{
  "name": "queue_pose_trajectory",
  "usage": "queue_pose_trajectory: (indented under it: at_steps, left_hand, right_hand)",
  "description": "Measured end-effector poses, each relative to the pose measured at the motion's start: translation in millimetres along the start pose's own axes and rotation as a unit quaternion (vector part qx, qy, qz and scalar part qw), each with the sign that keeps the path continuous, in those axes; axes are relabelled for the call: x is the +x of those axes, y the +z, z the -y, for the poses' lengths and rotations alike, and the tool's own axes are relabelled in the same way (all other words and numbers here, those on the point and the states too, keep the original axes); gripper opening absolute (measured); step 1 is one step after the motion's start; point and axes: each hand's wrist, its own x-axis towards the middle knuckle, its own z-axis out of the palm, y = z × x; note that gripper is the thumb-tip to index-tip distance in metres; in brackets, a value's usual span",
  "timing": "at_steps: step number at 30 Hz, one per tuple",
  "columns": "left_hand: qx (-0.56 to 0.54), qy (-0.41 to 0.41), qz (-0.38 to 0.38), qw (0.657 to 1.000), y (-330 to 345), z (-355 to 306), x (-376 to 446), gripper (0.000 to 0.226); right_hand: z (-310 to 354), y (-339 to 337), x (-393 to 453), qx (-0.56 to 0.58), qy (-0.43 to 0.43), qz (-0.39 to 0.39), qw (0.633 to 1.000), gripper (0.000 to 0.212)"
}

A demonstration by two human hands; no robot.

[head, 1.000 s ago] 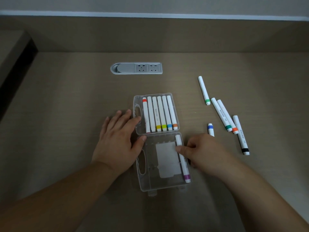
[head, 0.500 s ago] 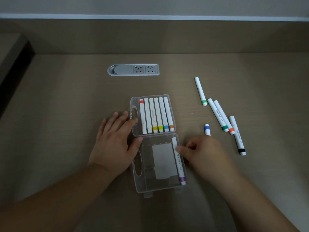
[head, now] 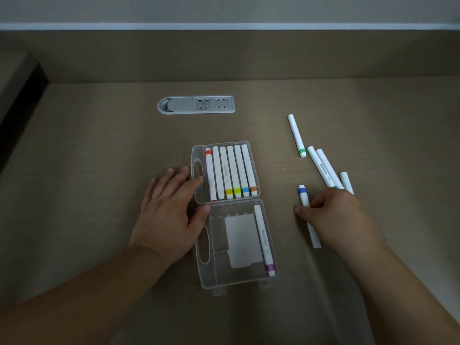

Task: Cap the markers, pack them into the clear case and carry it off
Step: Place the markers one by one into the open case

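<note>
Nearby, power socket panel (head: 196,104) behind open clear case (head: 225,280), loose markers (head: 296,135) right.

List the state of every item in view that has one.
case: open, flat on desk
far half: six markers, capped
purple marker: capped, in near half
blue marker: on desk, under right hand
green marker: loose on desk
left hand: flat, touching case
right hand: fingers on blue marker
</note>
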Motion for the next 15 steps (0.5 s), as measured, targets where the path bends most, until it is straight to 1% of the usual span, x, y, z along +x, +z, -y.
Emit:
queue_pose_trajectory:
  at_steps: [2, 3, 4, 5, 6, 7, 9, 10, 11, 13, 15]
  left_hand:
    - [0.000, -0.001, 0.000, 1.000, 0.4, 0.6, 0.2, 0.064]
    - [0.000, -0.001, -0.001, 1.000, 0.7, 0.5, 0.3, 0.064]
    - [0.000, -0.001, -0.001, 1.000, 1.0, 0.5, 0.4, 0.063]
    - [0.001, -0.001, -0.001, 1.000, 1.0, 0.7, 0.4, 0.063]
    - [0.002, -0.001, 0.000, 1.000, 1.3, 0.9, 0.3, 0.063]
    - [0.003, -0.001, 0.000, 1.000, 1.3, 1.1, 0.1, 0.064]
    - [0.004, -0.001, 0.002, 1.000, 0.8, 1.0, -0.2, 0.065]
    - [0.005, -0.001, 0.002, 1.000, 0.5, 0.8, -0.1, 0.065]
    - [0.004, -0.001, 0.002, 1.000, -0.1, 0.5, 0.0, 0.065]
    - [0.004, -0.001, 0.004, 1.000, -1.0, 0.3, -0.2, 0.066]
    - [0.005, -0.001, 0.004, 1.000, -0.9, 0.1, -0.1, 0.066]
  right_hand:
    - [-0.3, 0.8, 0.5, 0.015, -0.009, -0.003, 1.000, 0.029]
    - [-0.4, 0.1, 0.5, 0.050, -0.009, 0.001, 0.999, 0.028]
    - [0.0, -1.3, -0.1, 0.108, -0.002, 0.014, 0.994, 0.026]
    - [1.1, -2.7, -1.1, 0.187, 0.009, 0.043, 0.981, 0.025]
    - [2.5, -4.3, -2.3, 0.279, 0.022, 0.087, 0.956, 0.023]
    - [4.1, -5.2, -3.7, 0.372, 0.033, 0.137, 0.918, 0.020]
    - [9.3, -7.6, -7.0, 0.514, 0.048, 0.223, 0.827, 0.013]
    - [12.2, -8.7, -8.8, 0.559, 0.051, 0.255, 0.787, 0.012]
    - [15.2, -9.7, -10.4, 0.590, 0.051, 0.278, 0.756, 0.014]
    - [18.7, -9.8, -11.6, 0.627, 0.049, 0.309, 0.713, 0.020]
    - [20.0, -9.7, -11.6, 0.651, 0.043, 0.336, 0.679, 0.021]
